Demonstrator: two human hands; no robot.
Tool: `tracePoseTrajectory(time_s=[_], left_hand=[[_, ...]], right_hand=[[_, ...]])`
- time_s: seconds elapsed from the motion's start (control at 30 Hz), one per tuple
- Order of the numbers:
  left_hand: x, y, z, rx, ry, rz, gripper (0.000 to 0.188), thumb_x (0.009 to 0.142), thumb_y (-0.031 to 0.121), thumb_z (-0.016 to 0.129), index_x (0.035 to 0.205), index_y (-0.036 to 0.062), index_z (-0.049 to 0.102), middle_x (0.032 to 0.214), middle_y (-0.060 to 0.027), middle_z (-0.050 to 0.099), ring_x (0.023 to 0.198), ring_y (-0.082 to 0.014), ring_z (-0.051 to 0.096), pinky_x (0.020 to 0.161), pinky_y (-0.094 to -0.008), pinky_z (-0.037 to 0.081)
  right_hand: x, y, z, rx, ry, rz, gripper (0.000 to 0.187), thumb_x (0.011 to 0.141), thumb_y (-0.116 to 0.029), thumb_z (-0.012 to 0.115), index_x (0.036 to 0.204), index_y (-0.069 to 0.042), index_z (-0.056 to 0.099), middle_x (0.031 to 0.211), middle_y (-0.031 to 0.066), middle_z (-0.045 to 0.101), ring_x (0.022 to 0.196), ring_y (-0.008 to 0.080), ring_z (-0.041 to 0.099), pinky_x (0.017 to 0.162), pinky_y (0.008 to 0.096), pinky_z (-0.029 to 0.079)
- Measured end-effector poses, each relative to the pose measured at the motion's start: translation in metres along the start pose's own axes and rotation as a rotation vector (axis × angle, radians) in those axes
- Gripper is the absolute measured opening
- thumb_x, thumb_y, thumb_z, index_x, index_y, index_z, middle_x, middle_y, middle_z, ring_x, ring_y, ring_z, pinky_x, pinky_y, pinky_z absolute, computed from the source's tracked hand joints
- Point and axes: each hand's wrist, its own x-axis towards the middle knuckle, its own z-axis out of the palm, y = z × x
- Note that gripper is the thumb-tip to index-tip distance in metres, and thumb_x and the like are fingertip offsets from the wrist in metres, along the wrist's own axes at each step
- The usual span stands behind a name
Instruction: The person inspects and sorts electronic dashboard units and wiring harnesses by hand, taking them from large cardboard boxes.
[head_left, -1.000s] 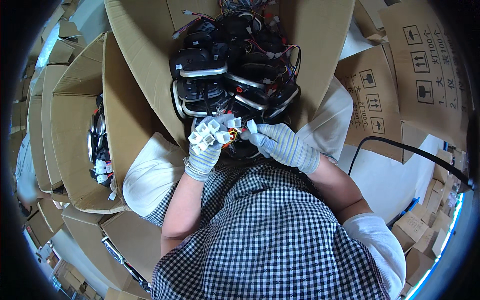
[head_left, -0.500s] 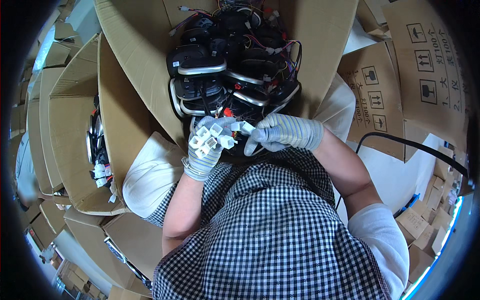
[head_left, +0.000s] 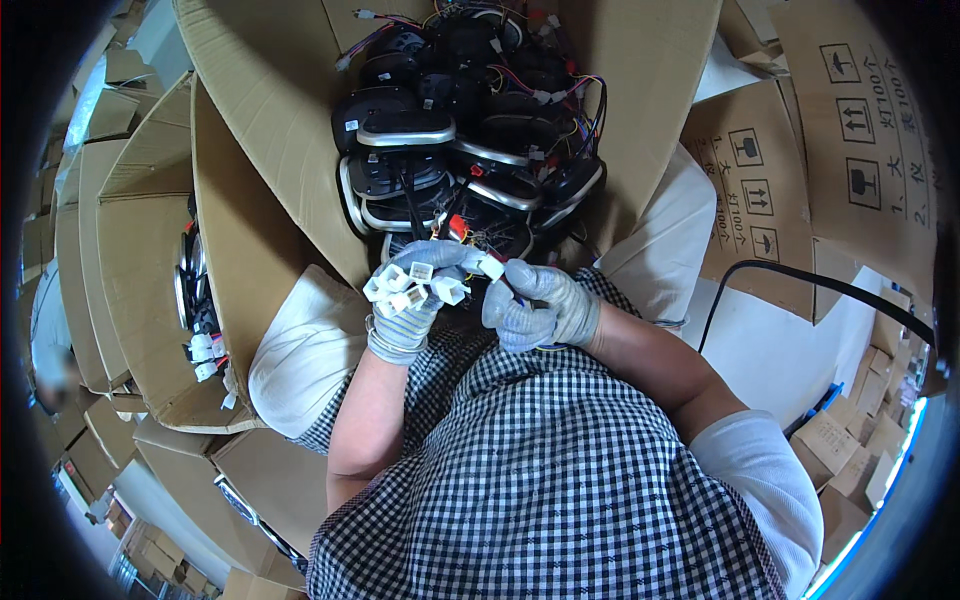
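Note:
In my left hand (head_left: pixel 408 300), gloved in grey knit, is a bunch of white plastic wire connectors (head_left: pixel 421 272), their open ends facing up. My right hand (head_left: pixel 545 308), in a matching glove, is curled closed beside it, with thin dark wires (head_left: pixel 516 292) at its fingers. Between the two hands sits a single white connector (head_left: pixel 491 266), close to the right fingertips. Behind them, black units with silver trim (head_left: pixel 405 130) and coloured wire leads are piled in a large cardboard box. A red connector (head_left: pixel 458 226) shows just above my left hand.
The big box's wall (head_left: pixel 265 110) rises around the pile. To the left, another open carton (head_left: pixel 150 240) holds more units and white connectors (head_left: pixel 206 348). Printed cartons (head_left: pixel 750 190) stand at the right, where a black cable (head_left: pixel 830 287) arcs past. Stacked boxes fill the edges.
My right hand has moved down and closer to my body, its fingers more curled. The left hand stays nearly in place, its connectors slightly shifted.

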Motion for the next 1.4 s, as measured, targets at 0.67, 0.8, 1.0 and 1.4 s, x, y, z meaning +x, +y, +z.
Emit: tracePoseTrajectory(time_s=[0.67, 0.8, 1.0, 1.4], left_hand=[[0.006, 0.002, -0.003, 0.476, 0.011, 0.249, 0.014, 0.074, 0.013, 0.065, 0.087, 0.0133, 0.07, 0.091, -0.0009, 0.068, 0.082, -0.0208, 0.063, 0.073, -0.0333, 0.049], [0.003, -0.006, -0.005, 0.403, -0.012, 0.167, 0.014, 0.078, 0.018, 0.064, 0.09, 0.0097, 0.068, 0.088, -0.003, 0.069, 0.079, -0.0219, 0.064, 0.07, -0.0328, 0.05], [-0.001, -0.007, -0.004, 0.756, -0.061, 0.123, 0.018, 0.081, 0.023, 0.063, 0.089, 0.0075, 0.066, 0.083, -0.006, 0.067, 0.073, -0.0227, 0.064, 0.064, -0.0336, 0.051], [-0.025, -0.05, 0.005, -0.805, -0.49, -0.837, 0.025, 0.085, 0.001, 0.056, 0.109, -0.0046, 0.057, 0.106, -0.0131, 0.064, 0.078, -0.0174, 0.065, 0.065, -0.0208, 0.053]], right_hand=[[-0.009, -0.011, 0.024, -0.238, 0.731, -0.007, 0.053, 0.095, -0.043, 0.043, 0.079, 0.003, 0.064, 0.043, 0.0009, 0.046, 0.03, 0.0075, 0.037, 0.029, 0.0206, 0.027], [-0.005, -0.013, 0.021, -0.263, 0.783, -0.002, 0.052, 0.095, -0.042, 0.042, 0.076, 0.001, 0.064, 0.042, 0.001, 0.045, 0.03, 0.0074, 0.036, 0.03, 0.0206, 0.027], [0.0, -0.009, 0.013, -0.546, 0.712, -0.053, 0.05, 0.095, -0.044, 0.041, 0.081, -0.002, 0.064, 0.048, 0.0014, 0.049, 0.034, 0.0071, 0.037, 0.034, 0.0191, 0.027], [-0.017, -0.049, -0.028, -1.49, 0.847, 0.387, 0.049, 0.089, -0.052, 0.048, 0.087, -0.006, 0.064, 0.067, 0.0081, 0.062, 0.061, 0.0179, 0.061, 0.059, 0.0295, 0.049]])
